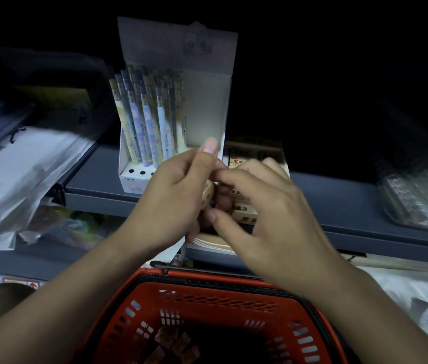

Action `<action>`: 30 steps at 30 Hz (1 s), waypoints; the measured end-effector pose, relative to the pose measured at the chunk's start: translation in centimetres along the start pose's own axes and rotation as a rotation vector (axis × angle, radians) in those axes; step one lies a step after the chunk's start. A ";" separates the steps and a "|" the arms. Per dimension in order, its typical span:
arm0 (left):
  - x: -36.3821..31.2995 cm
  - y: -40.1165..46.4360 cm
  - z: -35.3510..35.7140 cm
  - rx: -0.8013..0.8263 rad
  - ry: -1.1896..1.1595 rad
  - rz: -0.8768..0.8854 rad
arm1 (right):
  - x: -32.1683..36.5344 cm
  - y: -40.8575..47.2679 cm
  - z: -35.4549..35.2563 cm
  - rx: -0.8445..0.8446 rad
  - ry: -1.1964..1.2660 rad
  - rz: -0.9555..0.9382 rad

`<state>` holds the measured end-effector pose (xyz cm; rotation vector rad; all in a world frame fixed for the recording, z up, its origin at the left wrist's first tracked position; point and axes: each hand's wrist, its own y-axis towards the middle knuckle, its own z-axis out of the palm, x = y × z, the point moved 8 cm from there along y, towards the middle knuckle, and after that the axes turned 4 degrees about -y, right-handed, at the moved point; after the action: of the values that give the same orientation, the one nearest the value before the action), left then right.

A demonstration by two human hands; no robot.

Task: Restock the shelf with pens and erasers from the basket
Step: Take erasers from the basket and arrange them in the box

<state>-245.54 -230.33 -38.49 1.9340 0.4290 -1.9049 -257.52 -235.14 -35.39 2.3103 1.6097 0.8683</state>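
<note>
1. the left hand (181, 190) curls around a small tan wrapped eraser (209, 191), and the right hand (262, 206) pinches at the same eraser with thumb and forefinger, right above the beige cardboard eraser box (249, 206) on the grey metal shelf (339, 203). two hands on one tiny block, so it could easily slip.
2. a drop probably lands in the red plastic basket (207, 292) below, where more erasers (173, 340) lie.
3. an elbow bump could tip the tall white cardboard pen display (207, 106) just beside, spilling its pastel pens (150, 114).
</note>
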 end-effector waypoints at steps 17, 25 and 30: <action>-0.4 0.3 -1.7 -0.088 0.266 0.092 | -3.9 -0.4 -1.4 -0.085 0.227 0.221; -1.1 0.0 -1.3 0.000 0.182 0.153 | -5.5 -0.6 -2.0 -0.182 0.258 0.327; -0.8 0.1 -0.8 0.049 0.255 0.172 | -5.8 -0.7 -2.0 -0.181 0.277 0.354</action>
<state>-244.77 -230.00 -37.73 2.1795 0.2777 -1.5838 -260.57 -240.43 -36.12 2.4660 1.1593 1.4032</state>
